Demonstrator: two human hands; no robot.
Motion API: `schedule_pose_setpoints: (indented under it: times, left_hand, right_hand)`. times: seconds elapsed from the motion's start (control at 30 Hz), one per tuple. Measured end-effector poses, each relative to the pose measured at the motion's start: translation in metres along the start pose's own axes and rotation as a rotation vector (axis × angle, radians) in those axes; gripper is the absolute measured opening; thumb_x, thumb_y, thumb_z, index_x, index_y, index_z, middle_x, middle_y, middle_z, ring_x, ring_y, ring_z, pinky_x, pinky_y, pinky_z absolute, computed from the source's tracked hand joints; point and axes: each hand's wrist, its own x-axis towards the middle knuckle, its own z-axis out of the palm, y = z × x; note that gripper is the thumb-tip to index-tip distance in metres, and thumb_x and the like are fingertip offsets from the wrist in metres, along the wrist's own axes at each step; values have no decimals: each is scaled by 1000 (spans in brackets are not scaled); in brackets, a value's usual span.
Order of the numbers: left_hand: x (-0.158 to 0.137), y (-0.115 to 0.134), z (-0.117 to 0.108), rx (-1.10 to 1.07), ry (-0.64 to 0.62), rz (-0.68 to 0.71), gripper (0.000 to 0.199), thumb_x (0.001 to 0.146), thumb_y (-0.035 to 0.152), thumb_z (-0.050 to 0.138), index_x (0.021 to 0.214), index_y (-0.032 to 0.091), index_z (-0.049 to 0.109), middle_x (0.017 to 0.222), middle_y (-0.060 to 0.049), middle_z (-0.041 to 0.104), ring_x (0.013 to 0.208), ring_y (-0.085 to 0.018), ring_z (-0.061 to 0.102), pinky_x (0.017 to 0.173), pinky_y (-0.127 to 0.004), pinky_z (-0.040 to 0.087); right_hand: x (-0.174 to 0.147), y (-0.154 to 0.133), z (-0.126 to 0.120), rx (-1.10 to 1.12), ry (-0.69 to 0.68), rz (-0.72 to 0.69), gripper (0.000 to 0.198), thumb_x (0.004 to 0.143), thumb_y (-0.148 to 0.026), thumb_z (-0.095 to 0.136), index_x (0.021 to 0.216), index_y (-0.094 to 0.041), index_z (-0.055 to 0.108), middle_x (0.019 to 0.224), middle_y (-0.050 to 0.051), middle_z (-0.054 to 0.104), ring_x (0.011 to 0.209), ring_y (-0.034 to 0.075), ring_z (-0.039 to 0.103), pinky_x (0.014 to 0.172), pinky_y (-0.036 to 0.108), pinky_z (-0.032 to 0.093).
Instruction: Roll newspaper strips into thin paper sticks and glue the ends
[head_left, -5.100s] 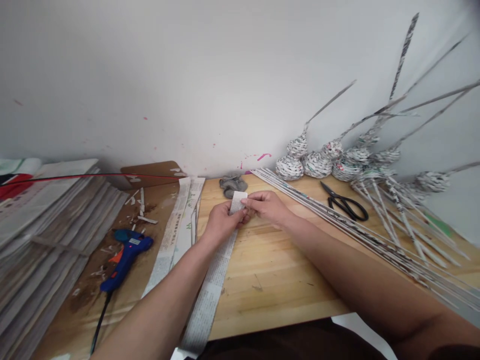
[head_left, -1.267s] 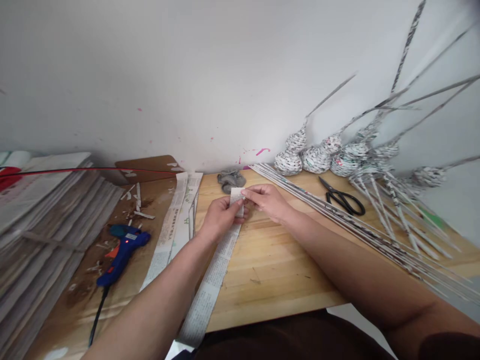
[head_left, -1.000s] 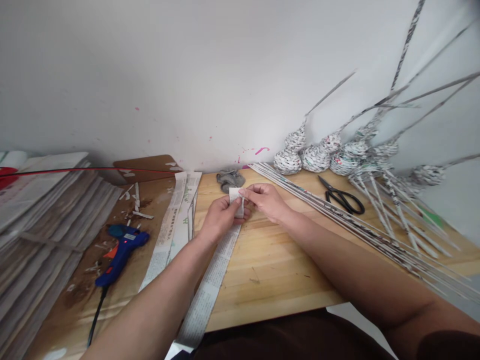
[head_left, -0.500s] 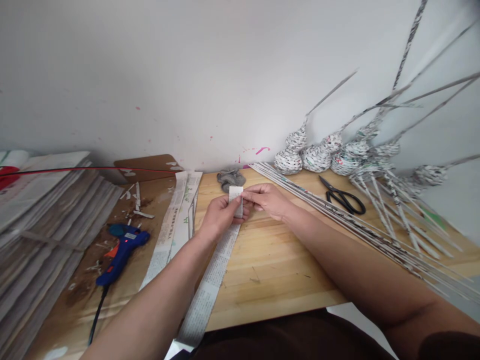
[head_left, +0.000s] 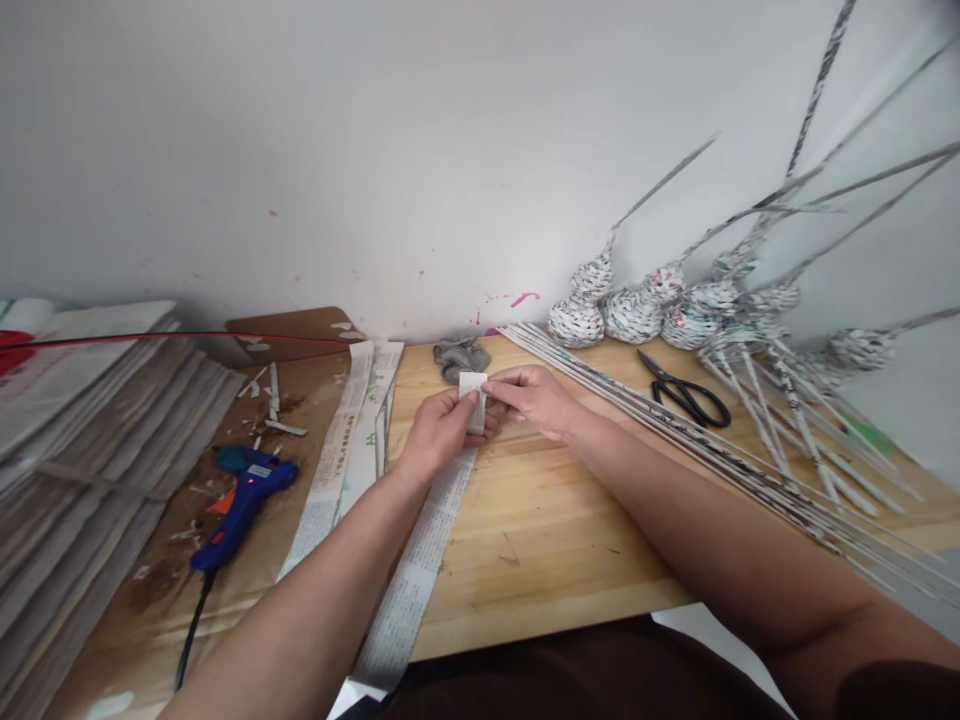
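Observation:
Both hands meet over the middle of the wooden table, on one long newspaper strip. My left hand is closed around the strip's far end, thumb on top and fingers curled beneath. My right hand pinches the right edge of that same end between thumb and forefinger. The strip's tip stands up above the fingers. From my hands the rest of the strip runs back toward me, past the table's front edge. Just behind my hands lies a crumpled grey cloth.
Left are more newspaper strips, a blue glue gun on cardboard, and a newspaper stack. Right are rolled paper sticks, black scissors and several woven paper gourd shapes by the wall.
Almost nothing differs. Both hands keep their hold on the strip's end, with only a very slight shift of the fingers and of the view.

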Motion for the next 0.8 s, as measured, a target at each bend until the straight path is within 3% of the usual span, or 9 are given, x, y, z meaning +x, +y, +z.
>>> schedule_pose_setpoints:
  times: [0.33, 0.6, 0.7, 0.8]
  left_hand:
    - [-1, 0, 1, 81, -7, 31, 36, 82, 50, 54, 85, 15, 65, 78, -9, 72, 71, -22, 68, 64, -33, 55]
    - [-5, 3, -1, 252, 39, 98, 15, 70, 31, 67, 78, 19, 68, 73, -7, 72, 73, -24, 67, 65, -30, 52]
    - [-4, 3, -2, 344, 56, 137, 18, 70, 35, 68, 77, 19, 67, 71, -6, 71, 70, -24, 67, 64, -30, 51]
    - [-3, 2, -2, 301, 59, 142, 26, 73, 41, 67, 85, 19, 65, 72, -6, 71, 66, -22, 66, 61, -30, 52]
  right_hand:
    - [0, 3, 5, 8, 96, 0, 34, 60, -45, 78, 69, -13, 69, 63, 1, 62, 51, 8, 46, 46, 22, 30]
    - [-2, 1, 11, 28, 175, -18, 34, 57, -43, 81, 64, -13, 66, 58, 1, 61, 53, 9, 49, 48, 23, 34]
    - [-3, -1, 14, 61, 170, -36, 34, 56, -42, 82, 62, -13, 63, 56, 0, 60, 52, 9, 50, 48, 23, 35]
    - [-5, -4, 17, 73, 186, -21, 35, 56, -41, 82, 62, -13, 62, 54, -1, 59, 48, 8, 46, 46, 23, 33]
